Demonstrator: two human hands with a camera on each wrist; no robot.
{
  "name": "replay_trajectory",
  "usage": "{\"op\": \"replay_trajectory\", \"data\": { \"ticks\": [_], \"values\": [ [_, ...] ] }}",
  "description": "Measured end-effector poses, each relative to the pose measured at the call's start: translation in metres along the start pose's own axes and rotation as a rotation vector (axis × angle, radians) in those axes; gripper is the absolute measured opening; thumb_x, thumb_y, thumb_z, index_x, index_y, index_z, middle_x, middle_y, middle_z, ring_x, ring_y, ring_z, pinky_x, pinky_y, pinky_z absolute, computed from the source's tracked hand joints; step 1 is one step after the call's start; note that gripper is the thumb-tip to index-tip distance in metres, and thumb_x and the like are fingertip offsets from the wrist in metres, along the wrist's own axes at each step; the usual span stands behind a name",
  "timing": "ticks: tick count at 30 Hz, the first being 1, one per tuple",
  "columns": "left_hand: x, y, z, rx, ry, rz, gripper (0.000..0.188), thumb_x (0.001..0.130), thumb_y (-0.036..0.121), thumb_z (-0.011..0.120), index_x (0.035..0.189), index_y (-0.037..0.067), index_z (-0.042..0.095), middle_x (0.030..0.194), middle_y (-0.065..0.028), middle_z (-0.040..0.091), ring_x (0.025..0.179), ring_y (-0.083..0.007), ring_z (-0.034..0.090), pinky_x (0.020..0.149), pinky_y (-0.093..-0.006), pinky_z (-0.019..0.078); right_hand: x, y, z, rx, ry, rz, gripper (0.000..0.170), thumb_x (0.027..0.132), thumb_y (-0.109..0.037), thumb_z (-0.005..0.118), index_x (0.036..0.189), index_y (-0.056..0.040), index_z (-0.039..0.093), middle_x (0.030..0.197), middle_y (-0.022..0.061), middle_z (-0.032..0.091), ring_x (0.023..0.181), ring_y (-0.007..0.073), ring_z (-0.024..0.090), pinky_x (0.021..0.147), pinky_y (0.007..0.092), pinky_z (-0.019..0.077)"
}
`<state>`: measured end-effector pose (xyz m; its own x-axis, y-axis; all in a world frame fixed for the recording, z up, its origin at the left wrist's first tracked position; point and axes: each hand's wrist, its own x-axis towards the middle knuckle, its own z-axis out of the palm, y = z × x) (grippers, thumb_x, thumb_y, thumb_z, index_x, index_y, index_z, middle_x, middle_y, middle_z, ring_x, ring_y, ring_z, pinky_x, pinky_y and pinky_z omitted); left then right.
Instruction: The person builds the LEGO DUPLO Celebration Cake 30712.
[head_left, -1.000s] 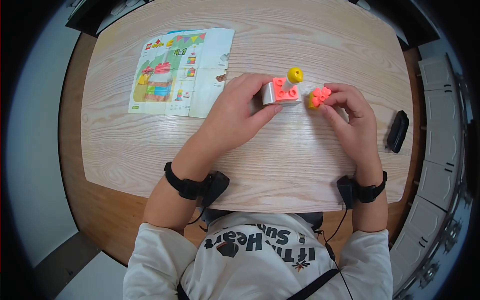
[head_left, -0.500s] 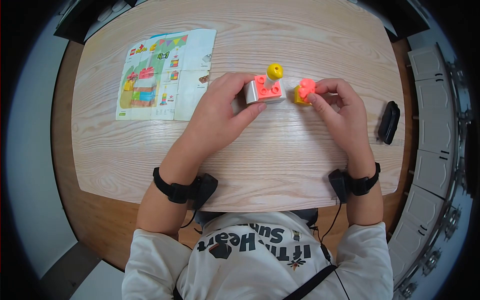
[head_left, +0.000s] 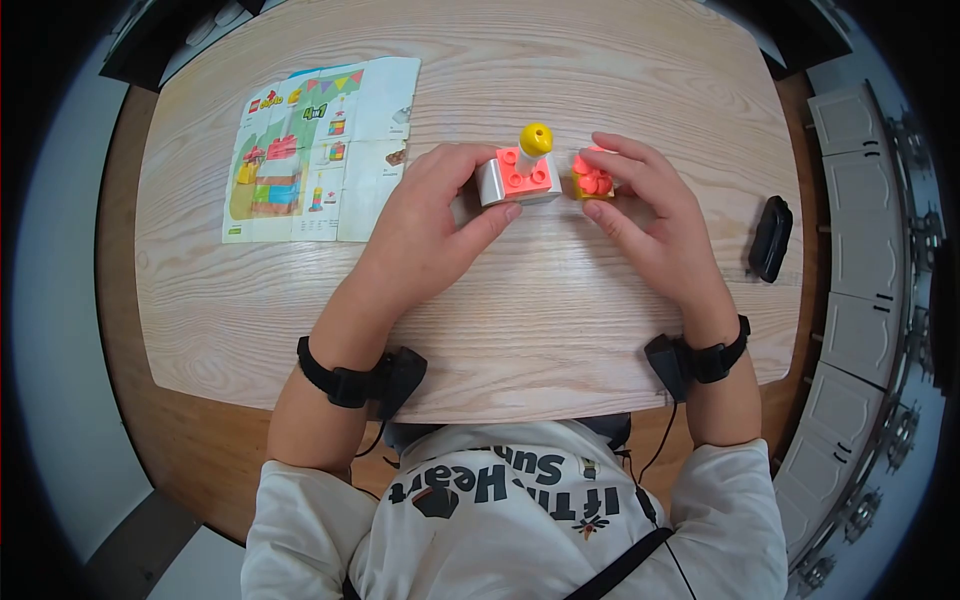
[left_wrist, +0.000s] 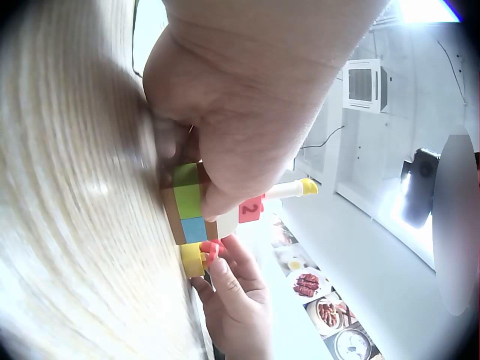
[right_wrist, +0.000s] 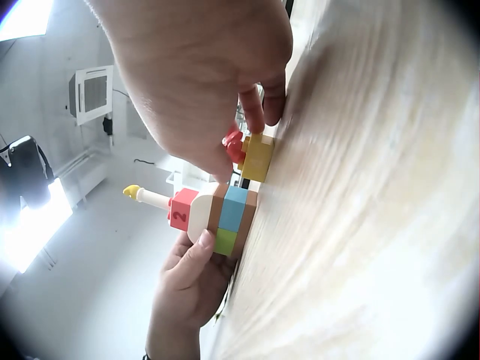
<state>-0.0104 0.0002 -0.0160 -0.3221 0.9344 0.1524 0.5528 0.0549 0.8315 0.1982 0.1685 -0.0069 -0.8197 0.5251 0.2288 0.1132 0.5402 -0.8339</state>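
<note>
My left hand (head_left: 425,215) grips a small stack of toy bricks (head_left: 520,180) from its left side, thumb at the near face and fingers behind. In the right wrist view the stack shows brown, blue (right_wrist: 233,208) and green (right_wrist: 225,241) bricks, a white rounded layer and a red brick marked 2 (right_wrist: 180,209). A white candle (right_wrist: 154,198) with a yellow tip rises from the top. Just right of it stands a yellow brick (right_wrist: 257,159) with a coral flower piece (head_left: 594,178) on top. My right hand (head_left: 655,205) holds this between thumb and fingers, close beside the stack.
An unfolded instruction sheet (head_left: 320,150) with pictures of brick models lies to the left on the wooden table (head_left: 540,330). A black case (head_left: 770,238) lies near the right edge. Each wrist wears a strapped camera (head_left: 403,380).
My right hand has shifted its fingers over the flower piece, and the yellow brick has come slightly nearer the stack. The left hand keeps its grip. The whole head view has shifted.
</note>
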Motion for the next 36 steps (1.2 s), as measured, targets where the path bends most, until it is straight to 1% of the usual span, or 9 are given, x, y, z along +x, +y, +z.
{"op": "replay_trajectory", "data": {
  "ticks": [13,16,19,22,25,28,30,33,36],
  "values": [
    [-0.001,0.002,-0.001,-0.015,-0.01,-0.039,0.048,0.092,0.017,0.083,0.131,0.0,0.062,0.11,-0.0077,0.064,0.1,-0.0197,0.059,0.092,-0.0334,0.0505,0.001,0.002,-0.004,-0.001,-0.028,0.093,0.041,0.092,-0.005,0.081,0.131,-0.0032,0.07,0.132,0.0133,0.067,0.113,0.0234,0.068,0.09,0.0323,0.0616],
    [0.0,0.001,0.0,-0.012,-0.011,-0.028,0.048,0.092,0.017,0.083,0.132,0.0,0.062,0.109,-0.0078,0.064,0.099,-0.0198,0.059,0.092,-0.0335,0.0504,0.001,0.008,-0.005,-0.083,-0.031,-0.062,0.041,0.093,-0.005,0.079,0.133,-0.0018,0.07,0.131,0.0139,0.068,0.112,0.0228,0.069,0.093,0.0323,0.0601],
    [0.0,0.001,-0.001,-0.003,-0.011,-0.022,0.048,0.092,0.017,0.083,0.132,0.0,0.062,0.109,-0.0079,0.064,0.099,-0.0198,0.059,0.091,-0.0335,0.0504,-0.002,0.005,-0.006,0.115,-0.06,0.081,0.039,0.096,-0.007,0.077,0.133,-0.0002,0.069,0.132,0.0143,0.069,0.112,0.0218,0.069,0.096,0.0331,0.0587],
    [-0.001,0.001,-0.001,-0.002,-0.006,-0.011,0.048,0.092,0.017,0.083,0.131,0.0,0.062,0.108,-0.008,0.064,0.099,-0.0199,0.059,0.091,-0.0335,0.0503,-0.001,0.003,-0.009,0.089,-0.098,0.097,0.037,0.096,-0.007,0.076,0.132,0.0005,0.069,0.13,0.0135,0.071,0.111,0.0202,0.069,0.093,0.0325,0.0582],
    [-0.001,0.0,-0.001,0.014,-0.005,0.01,0.048,0.092,0.017,0.084,0.13,-0.001,0.062,0.108,-0.0081,0.064,0.099,-0.0201,0.059,0.091,-0.0334,0.0503,0.001,0.001,-0.015,-0.002,-0.026,0.055,0.036,0.096,-0.007,0.077,0.131,0.0001,0.07,0.125,0.0109,0.072,0.109,0.0179,0.069,0.091,0.0317,0.0569],
    [-0.002,-0.003,0.0,0.041,0.007,0.041,0.047,0.092,0.017,0.084,0.13,-0.001,0.062,0.108,-0.0083,0.064,0.098,-0.0204,0.059,0.09,-0.0335,0.0504,0.001,0.014,-0.021,0.153,0.152,0.071,0.034,0.096,-0.007,0.077,0.129,-0.0009,0.07,0.119,0.008,0.073,0.107,0.0158,0.068,0.089,0.0303,0.0555],
    [-0.002,-0.003,0.0,0.048,0.007,0.047,0.047,0.092,0.017,0.084,0.129,-0.001,0.062,0.108,-0.0084,0.064,0.098,-0.0205,0.058,0.09,-0.0335,0.0504,0.0,0.01,-0.022,0.131,0.091,0.077,0.033,0.096,-0.007,0.078,0.128,-0.0012,0.07,0.119,0.0072,0.074,0.106,0.0154,0.068,0.09,0.0304,0.0552],
    [-0.002,-0.001,0.0,0.019,0.005,0.005,0.043,0.092,0.018,0.081,0.129,0.003,0.066,0.115,-0.0133,0.068,0.106,-0.0309,0.062,0.094,-0.0401,0.051,-0.001,0.0,-0.023,0.059,-0.037,0.077,0.032,0.096,-0.007,0.078,0.126,-0.001,0.069,0.118,0.0074,0.074,0.104,0.0153,0.068,0.09,0.0306,0.0556],
    [-0.002,-0.003,0.001,0.019,0.02,0.032,0.043,0.092,0.017,0.081,0.129,0.003,0.066,0.115,-0.0133,0.068,0.106,-0.0307,0.062,0.094,-0.04,0.0509,-0.003,-0.002,-0.024,0.036,-0.147,0.137,0.033,0.095,-0.009,0.079,0.126,-0.0018,0.069,0.126,0.0087,0.073,0.108,0.016,0.067,0.095,0.0311,0.0535]
  ]
}}
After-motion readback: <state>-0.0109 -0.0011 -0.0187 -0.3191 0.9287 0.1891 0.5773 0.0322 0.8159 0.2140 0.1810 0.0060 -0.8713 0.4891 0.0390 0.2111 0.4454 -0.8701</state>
